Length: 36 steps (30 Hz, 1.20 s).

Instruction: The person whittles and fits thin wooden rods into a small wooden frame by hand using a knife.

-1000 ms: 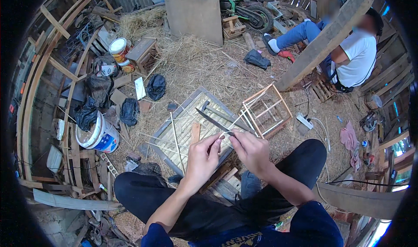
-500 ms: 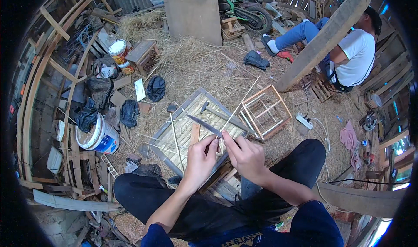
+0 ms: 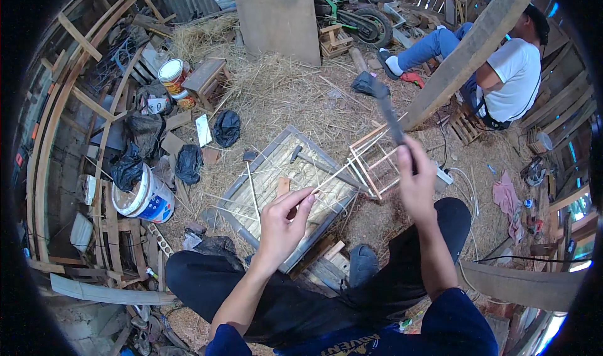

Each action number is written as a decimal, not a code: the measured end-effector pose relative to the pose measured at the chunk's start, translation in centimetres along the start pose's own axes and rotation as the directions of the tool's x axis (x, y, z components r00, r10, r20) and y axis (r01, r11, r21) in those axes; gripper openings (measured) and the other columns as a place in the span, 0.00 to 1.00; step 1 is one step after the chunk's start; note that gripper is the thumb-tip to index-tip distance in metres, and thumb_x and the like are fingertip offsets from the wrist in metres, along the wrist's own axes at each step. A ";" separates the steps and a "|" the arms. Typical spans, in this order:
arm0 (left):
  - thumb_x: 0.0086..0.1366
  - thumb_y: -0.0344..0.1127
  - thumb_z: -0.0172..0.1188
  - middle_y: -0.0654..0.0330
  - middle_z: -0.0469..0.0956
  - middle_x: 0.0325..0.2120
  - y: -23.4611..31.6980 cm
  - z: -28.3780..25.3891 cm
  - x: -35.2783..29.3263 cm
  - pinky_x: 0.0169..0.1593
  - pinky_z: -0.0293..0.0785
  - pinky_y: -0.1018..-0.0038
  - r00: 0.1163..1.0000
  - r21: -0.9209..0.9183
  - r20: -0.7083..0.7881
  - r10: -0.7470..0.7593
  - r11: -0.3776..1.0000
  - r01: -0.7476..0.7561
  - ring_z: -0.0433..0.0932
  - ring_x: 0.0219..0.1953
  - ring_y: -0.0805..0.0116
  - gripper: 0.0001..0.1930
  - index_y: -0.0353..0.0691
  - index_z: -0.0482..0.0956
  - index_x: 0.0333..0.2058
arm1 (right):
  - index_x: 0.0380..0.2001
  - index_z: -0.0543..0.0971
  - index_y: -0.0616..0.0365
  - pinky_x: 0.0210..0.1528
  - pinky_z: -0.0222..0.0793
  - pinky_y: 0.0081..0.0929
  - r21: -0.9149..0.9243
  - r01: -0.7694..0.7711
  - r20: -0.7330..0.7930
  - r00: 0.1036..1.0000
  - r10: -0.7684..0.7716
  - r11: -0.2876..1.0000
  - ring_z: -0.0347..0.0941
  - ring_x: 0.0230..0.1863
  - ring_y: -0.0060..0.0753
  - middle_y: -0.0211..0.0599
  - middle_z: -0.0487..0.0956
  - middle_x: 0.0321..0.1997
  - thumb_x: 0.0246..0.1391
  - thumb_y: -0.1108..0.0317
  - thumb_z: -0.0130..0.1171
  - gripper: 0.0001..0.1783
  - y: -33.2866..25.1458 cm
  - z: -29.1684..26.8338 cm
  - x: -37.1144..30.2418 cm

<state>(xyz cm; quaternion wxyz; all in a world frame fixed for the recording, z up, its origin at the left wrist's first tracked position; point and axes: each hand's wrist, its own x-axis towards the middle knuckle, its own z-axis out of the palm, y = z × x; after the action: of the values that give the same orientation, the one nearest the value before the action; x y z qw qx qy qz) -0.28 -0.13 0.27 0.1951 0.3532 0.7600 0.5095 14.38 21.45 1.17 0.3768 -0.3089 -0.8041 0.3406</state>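
While the person's left hand (image 3: 282,227), almost closed, pinches a thin stick (image 3: 333,176) above a grey-edged board (image 3: 269,177), the right hand (image 3: 416,183) curls tightly around a knife (image 3: 388,110), raised apart from the stick to the right. Farther, a hammer (image 3: 317,161) lies on the board, left of a wooden frame (image 3: 380,162). Far right, another person (image 3: 512,83) sits.

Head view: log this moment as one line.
left hand: pinches thin stick | right hand: grips knife, blade blurred | below: grey-edged board, hammer lying on it | beside board: wooden frame
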 end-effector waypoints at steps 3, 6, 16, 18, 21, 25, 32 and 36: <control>0.68 0.28 0.60 0.59 0.82 0.28 0.7 0.3 0.0 0.30 0.67 0.82 0.997 -0.016 -0.010 0.077 0.997 -0.077 0.73 0.27 0.80 0.11 0.29 0.82 0.45 | 0.54 0.78 0.64 0.33 0.71 0.25 0.170 -0.178 -0.080 0.978 0.193 0.969 0.73 0.29 0.22 0.33 0.79 0.29 0.67 0.63 0.52 0.19 1.3 -0.4 -0.2; 0.66 0.29 0.62 0.54 0.81 0.26 0.5 0.9 0.1 0.25 0.67 0.78 0.990 0.016 -0.060 0.130 0.992 -0.129 0.73 0.20 0.74 0.10 0.34 0.84 0.44 | 0.53 0.78 0.64 0.29 0.70 0.25 0.067 0.048 0.022 0.998 -0.050 0.997 0.73 0.26 0.19 0.34 0.79 0.26 0.66 0.63 0.55 0.18 0.2 2.3 -2.9; 0.66 0.28 0.61 0.55 0.82 0.26 0.3 1.4 0.2 0.24 0.68 0.76 0.984 -0.023 -0.094 0.149 0.988 -0.152 0.74 0.20 0.73 0.09 0.34 0.84 0.43 | 0.46 0.80 0.65 0.32 0.70 0.22 0.127 -0.057 0.045 0.998 0.051 0.990 0.75 0.31 0.18 0.35 0.82 0.29 0.66 0.66 0.56 0.14 -0.4 2.7 -3.1; 0.66 0.29 0.61 0.55 0.83 0.27 0.9 0.9 0.4 0.25 0.69 0.77 0.989 0.021 -0.049 0.137 0.990 -0.136 0.75 0.21 0.72 0.09 0.34 0.84 0.43 | 0.46 0.79 0.66 0.32 0.69 0.21 0.198 -0.111 0.049 0.993 0.104 0.974 0.75 0.30 0.18 0.34 0.81 0.29 0.66 0.65 0.56 0.14 0.4 2.0 -2.2; 0.66 0.29 0.61 0.55 0.84 0.29 0.6 0.9 0.1 0.26 0.70 0.77 0.994 0.035 -0.016 0.110 0.993 -0.109 0.77 0.22 0.72 0.10 0.34 0.84 0.43 | 0.45 0.80 0.67 0.29 0.69 0.22 0.222 -0.174 0.033 0.985 0.171 0.959 0.73 0.26 0.18 0.30 0.79 0.26 0.66 0.64 0.55 0.15 0.8 1.8 -1.6; 0.66 0.29 0.61 0.55 0.84 0.30 0.5 1.1 0.4 0.27 0.71 0.77 0.994 0.004 -0.010 0.111 0.994 -0.111 0.79 0.24 0.71 0.10 0.33 0.84 0.43 | 0.43 0.81 0.61 0.23 0.63 0.21 0.162 0.172 0.028 0.984 -0.178 0.972 0.67 0.21 0.18 0.27 0.76 0.24 0.65 0.66 0.54 0.12 -0.1 3.8 -3.6; 0.67 0.29 0.61 0.54 0.84 0.30 0.9 1.3 0.5 0.28 0.72 0.76 0.996 -0.003 0.011 0.092 0.996 -0.092 0.79 0.24 0.71 0.10 0.32 0.84 0.43 | 0.46 0.81 0.61 0.22 0.62 0.21 0.194 -0.042 0.120 0.993 0.018 0.980 0.67 0.22 0.12 0.24 0.76 0.22 0.65 0.66 0.54 0.13 0.8 3.4 -3.2; 0.67 0.29 0.60 0.54 0.84 0.30 0.6 1.6 0.8 0.26 0.70 0.76 0.988 -0.071 -0.048 0.143 0.987 -0.147 0.76 0.23 0.72 0.10 0.33 0.83 0.44 | 0.43 0.82 0.62 0.17 0.61 0.17 0.124 0.215 0.025 0.975 -0.220 0.969 0.67 0.19 0.13 0.26 0.76 0.21 0.64 0.67 0.55 0.11 0.1 3.9 -3.2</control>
<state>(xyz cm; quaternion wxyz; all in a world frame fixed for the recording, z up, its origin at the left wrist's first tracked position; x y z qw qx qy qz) 0.44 1.57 0.26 0.1544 0.3891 0.7167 0.5578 12.92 17.90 -2.03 0.4143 -0.1889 -0.8182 0.3510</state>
